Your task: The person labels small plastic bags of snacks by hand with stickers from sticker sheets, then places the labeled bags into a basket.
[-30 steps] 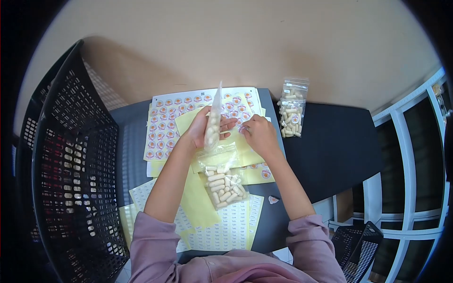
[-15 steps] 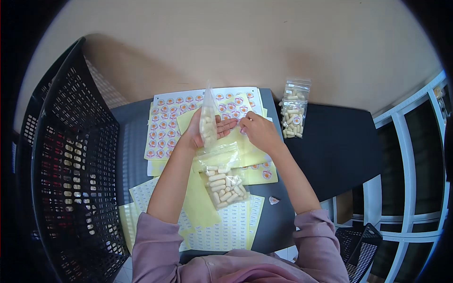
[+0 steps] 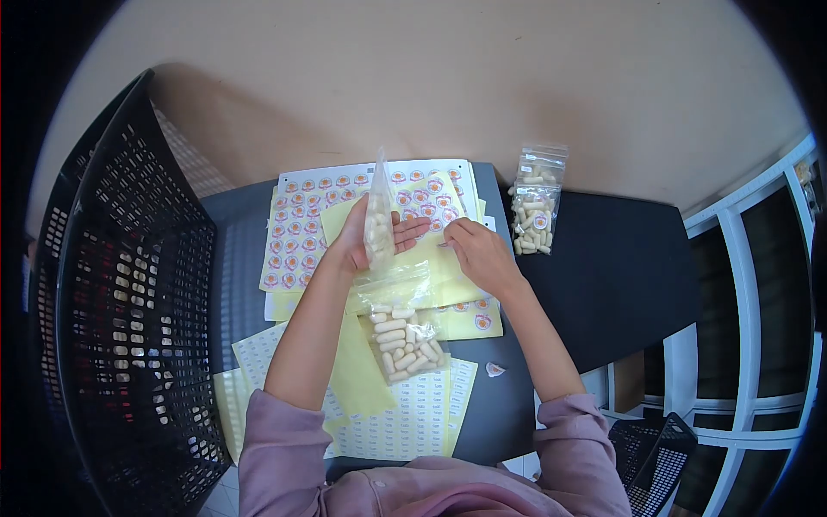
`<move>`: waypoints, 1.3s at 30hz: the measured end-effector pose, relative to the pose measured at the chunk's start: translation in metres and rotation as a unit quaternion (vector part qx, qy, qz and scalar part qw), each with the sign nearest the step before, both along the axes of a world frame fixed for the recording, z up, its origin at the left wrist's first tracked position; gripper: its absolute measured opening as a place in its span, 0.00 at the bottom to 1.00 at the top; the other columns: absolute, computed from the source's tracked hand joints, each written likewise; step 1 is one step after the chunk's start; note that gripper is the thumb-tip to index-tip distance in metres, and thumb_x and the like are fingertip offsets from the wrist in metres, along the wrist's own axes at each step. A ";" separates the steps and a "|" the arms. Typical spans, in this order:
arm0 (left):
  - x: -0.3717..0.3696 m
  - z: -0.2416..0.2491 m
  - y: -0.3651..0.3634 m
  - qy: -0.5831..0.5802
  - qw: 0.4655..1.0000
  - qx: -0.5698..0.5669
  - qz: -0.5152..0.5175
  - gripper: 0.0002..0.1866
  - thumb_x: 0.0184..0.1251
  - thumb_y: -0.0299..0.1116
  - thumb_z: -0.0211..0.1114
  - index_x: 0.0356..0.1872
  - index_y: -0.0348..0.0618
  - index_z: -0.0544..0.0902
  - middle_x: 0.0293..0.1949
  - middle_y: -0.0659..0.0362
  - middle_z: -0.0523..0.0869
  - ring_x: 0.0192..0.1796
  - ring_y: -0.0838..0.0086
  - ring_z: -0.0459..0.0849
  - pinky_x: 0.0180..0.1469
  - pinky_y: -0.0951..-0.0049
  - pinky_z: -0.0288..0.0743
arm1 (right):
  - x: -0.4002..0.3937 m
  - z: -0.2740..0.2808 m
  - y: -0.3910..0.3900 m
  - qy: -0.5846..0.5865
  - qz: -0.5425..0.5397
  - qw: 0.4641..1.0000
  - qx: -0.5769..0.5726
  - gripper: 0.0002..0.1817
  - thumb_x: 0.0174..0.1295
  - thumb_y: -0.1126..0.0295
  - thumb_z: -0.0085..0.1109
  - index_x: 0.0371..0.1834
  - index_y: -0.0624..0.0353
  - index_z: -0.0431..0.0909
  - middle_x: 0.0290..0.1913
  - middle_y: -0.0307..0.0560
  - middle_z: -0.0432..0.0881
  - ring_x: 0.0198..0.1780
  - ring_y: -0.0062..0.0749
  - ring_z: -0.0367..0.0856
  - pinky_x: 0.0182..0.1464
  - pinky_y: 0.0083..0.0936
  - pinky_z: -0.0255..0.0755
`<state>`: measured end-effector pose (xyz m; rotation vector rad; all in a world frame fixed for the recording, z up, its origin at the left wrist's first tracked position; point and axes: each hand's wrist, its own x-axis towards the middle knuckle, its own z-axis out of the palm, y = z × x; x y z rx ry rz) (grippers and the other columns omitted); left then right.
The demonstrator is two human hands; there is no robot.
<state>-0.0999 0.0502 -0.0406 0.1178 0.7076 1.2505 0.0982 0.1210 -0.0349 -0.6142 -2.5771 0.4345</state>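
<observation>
My left hand (image 3: 351, 239) holds a clear zip bag of pale capsules (image 3: 379, 231) on edge against the palm, its fingers stretched out beyond the bag. Just right of those fingertips, my right hand (image 3: 481, 254) is closed in a pinch on a small sticker (image 3: 444, 245), only a sliver of which shows. Beneath both hands lies a partly peeled yellow sheet of round stickers (image 3: 422, 202). A second zip bag of capsules (image 3: 405, 345) lies flat nearer my body, below the left wrist.
More sheets of round stickers (image 3: 293, 233) lie under the hands, and printed label sheets (image 3: 396, 431) lie closer to me. Filled capsule bags (image 3: 536, 215) sit at the back right. A crumpled scrap (image 3: 494, 369) is on the table. A tall black basket (image 3: 138, 302) stands at left.
My right hand has drawn away a little to the right from the left fingertips, with the small sticker in its pinch. The left hand and its bag have barely moved.
</observation>
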 end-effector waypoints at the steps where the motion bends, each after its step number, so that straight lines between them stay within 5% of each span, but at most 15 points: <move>1: 0.001 0.001 0.000 0.001 1.000 0.000 0.000 0.28 0.61 0.57 0.34 0.20 0.41 0.68 0.50 0.40 0.73 0.53 0.59 0.74 0.50 0.69 0.71 | 0.002 0.001 0.000 0.009 0.013 1.000 -0.021 0.03 0.52 0.77 0.46 0.29 0.60 0.69 0.33 0.46 0.74 0.35 0.43 0.75 0.35 0.34 0.70; 11: 0.008 0.005 0.005 0.104 0.994 -0.035 0.003 0.25 0.60 0.52 0.31 0.26 0.40 0.68 0.47 0.46 0.76 0.51 0.65 0.75 0.49 0.71 0.70 | 0.011 0.004 -0.001 0.032 0.030 0.994 -0.101 0.05 0.57 0.77 0.41 0.36 0.66 0.62 0.44 0.56 0.67 0.40 0.52 0.72 0.41 0.38 0.67; 18: 0.019 0.022 0.006 0.181 0.982 -0.053 0.007 0.30 0.56 0.51 0.36 0.45 0.34 0.71 0.40 0.49 0.79 0.42 0.69 0.78 0.41 0.69 0.73 | 0.022 -0.004 0.004 0.106 0.039 0.984 -0.135 0.06 0.59 0.77 0.38 0.38 0.67 0.60 0.40 0.58 0.66 0.41 0.54 0.69 0.42 0.38 0.64; 21: 0.028 0.029 0.003 0.201 0.979 -0.029 -0.027 0.28 0.55 0.52 0.39 0.43 0.37 0.73 0.36 0.51 0.79 0.36 0.69 0.79 0.41 0.70 0.73 | 0.020 -0.007 0.001 0.089 0.029 0.981 -0.170 0.06 0.59 0.76 0.39 0.38 0.66 0.60 0.39 0.59 0.66 0.39 0.55 0.69 0.41 0.39 0.64; 25: 0.034 0.044 -0.005 0.203 0.978 0.050 -0.006 0.30 0.55 0.50 0.40 0.50 0.33 0.65 0.48 0.43 0.75 0.44 0.61 0.78 0.46 0.63 0.72 | 0.019 -0.001 -0.001 0.079 0.013 0.987 -0.139 0.05 0.60 0.75 0.38 0.36 0.65 0.61 0.36 0.59 0.67 0.38 0.55 0.70 0.39 0.38 0.64; 28: 0.043 0.073 -0.039 0.088 0.991 0.086 0.044 0.30 0.55 0.48 0.42 0.52 0.34 0.63 0.52 0.43 0.70 0.50 0.58 0.75 0.48 0.55 0.72 | 0.016 -0.005 0.002 0.073 -0.039 0.982 -0.169 0.03 0.60 0.76 0.39 0.34 0.65 0.62 0.37 0.54 0.71 0.43 0.40 0.75 0.45 0.27 0.65; 30: 0.040 0.077 -0.073 0.080 0.986 0.137 0.049 0.29 0.55 0.46 0.44 0.52 0.33 0.62 0.53 0.44 0.67 0.54 0.54 0.71 0.48 0.49 0.70 | 0.016 -0.014 0.007 0.217 -0.093 0.871 -0.432 0.03 0.60 0.75 0.40 0.34 0.63 0.64 0.37 0.49 0.74 0.46 0.30 0.73 0.49 0.22 0.64; 31: 0.038 0.076 -0.090 0.135 0.976 0.159 0.065 0.27 0.55 0.42 0.47 0.52 0.33 0.61 0.51 0.46 0.68 0.53 0.56 0.72 0.49 0.53 0.71 | 0.016 -0.014 0.007 0.311 -0.045 0.809 -0.497 0.04 0.59 0.74 0.41 0.34 0.62 0.66 0.39 0.45 0.74 0.48 0.24 0.70 0.52 0.21 0.62; 36: 0.040 0.078 -0.151 0.340 0.914 0.119 0.187 0.23 0.54 0.28 0.54 0.52 0.35 0.61 0.48 0.51 0.72 0.50 0.66 0.75 0.48 0.68 0.74 | 0.014 0.033 -0.017 0.335 -0.021 0.802 -0.494 0.05 0.60 0.72 0.43 0.34 0.62 0.67 0.39 0.43 0.74 0.46 0.25 0.71 0.52 0.22 0.61; 38: 0.047 0.083 -0.165 0.430 0.853 0.159 0.250 0.23 0.53 0.19 0.58 0.51 0.37 0.61 0.45 0.52 0.76 0.46 0.73 0.76 0.44 0.76 0.74 | 0.009 0.079 -0.048 0.289 0.081 0.831 -0.468 0.04 0.59 0.72 0.46 0.32 0.61 0.68 0.40 0.43 0.72 0.46 0.25 0.70 0.51 0.23 0.61; 39: 0.051 0.086 -0.172 0.449 0.845 0.139 0.256 0.19 0.58 0.22 0.57 0.49 0.38 0.62 0.44 0.54 0.75 0.45 0.77 0.76 0.43 0.79 0.73 | 0.006 0.097 -0.061 0.287 0.085 0.830 -0.470 0.04 0.59 0.72 0.46 0.32 0.61 0.68 0.40 0.43 0.72 0.46 0.25 0.70 0.51 0.23 0.61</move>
